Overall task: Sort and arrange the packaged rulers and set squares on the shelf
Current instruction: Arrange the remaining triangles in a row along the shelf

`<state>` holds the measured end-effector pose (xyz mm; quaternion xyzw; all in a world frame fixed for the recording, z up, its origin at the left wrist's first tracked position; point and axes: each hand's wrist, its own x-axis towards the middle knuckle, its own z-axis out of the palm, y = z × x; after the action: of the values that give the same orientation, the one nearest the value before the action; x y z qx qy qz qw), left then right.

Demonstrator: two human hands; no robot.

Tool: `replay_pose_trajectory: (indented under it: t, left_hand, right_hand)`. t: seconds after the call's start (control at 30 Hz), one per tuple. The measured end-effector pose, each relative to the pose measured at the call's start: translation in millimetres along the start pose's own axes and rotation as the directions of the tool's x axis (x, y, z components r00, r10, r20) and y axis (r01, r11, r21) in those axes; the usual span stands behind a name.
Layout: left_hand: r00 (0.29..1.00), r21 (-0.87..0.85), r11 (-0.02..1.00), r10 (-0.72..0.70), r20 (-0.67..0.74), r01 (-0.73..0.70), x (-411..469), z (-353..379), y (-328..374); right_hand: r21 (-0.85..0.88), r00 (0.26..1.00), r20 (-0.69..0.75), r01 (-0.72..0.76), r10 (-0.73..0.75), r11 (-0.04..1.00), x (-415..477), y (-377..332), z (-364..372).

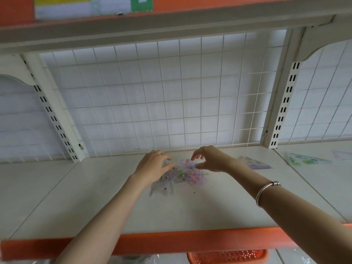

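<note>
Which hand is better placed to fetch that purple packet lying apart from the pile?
Probably the right hand: the purple packet lies just beside its wrist, while the left hand rests on the pile, farther away.

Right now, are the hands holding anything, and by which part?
Nothing clearly held. Left hand rests its fingers on the left edge of the packet pile; right hand is spread open above it.

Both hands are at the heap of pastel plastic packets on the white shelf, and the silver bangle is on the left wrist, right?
No: the head view shows the silver metal bangle on the right arm. The left hand and right hand are at the heap of pastel plastic packets on the white shelf.
</note>
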<state>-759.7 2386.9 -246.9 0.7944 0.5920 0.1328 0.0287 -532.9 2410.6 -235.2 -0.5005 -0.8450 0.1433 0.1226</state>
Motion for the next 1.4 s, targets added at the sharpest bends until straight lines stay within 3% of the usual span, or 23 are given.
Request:
replay_pose_trajectory:
  t: [0.53, 0.87, 1.17, 1.4]
  left_hand:
    - [0.997, -0.072, 0.996, -0.055, 0.056, 0.059, -33.2, -4.3, -26.7]
    - [0.989, -0.147, 0.985, -0.066, 0.130, 0.085, -38.1, 3.4, -24.1]
    - [0.980, -0.400, 0.898, -0.134, 0.144, 0.181, -34.2, 8.5, -18.5]
    - [0.967, -0.422, 0.871, -0.213, 0.140, 0.253, -27.2, 6.3, -18.8]
  right_hand:
    - [-0.106, 1.000, 0.000, 0.027, -0.027, 0.994, 2.7, -28.9, 26.7]
    - [-0.364, 0.991, -0.099, 0.046, -0.088, 0.930, -4.8, -32.9, 36.2]
    - [-0.125, 0.985, -0.174, -0.025, 0.003, 0.992, -10.7, -25.7, 30.9]
    - [-0.028, 0.978, -0.203, -0.057, 0.050, 0.998, -17.8, -22.8, 22.3]
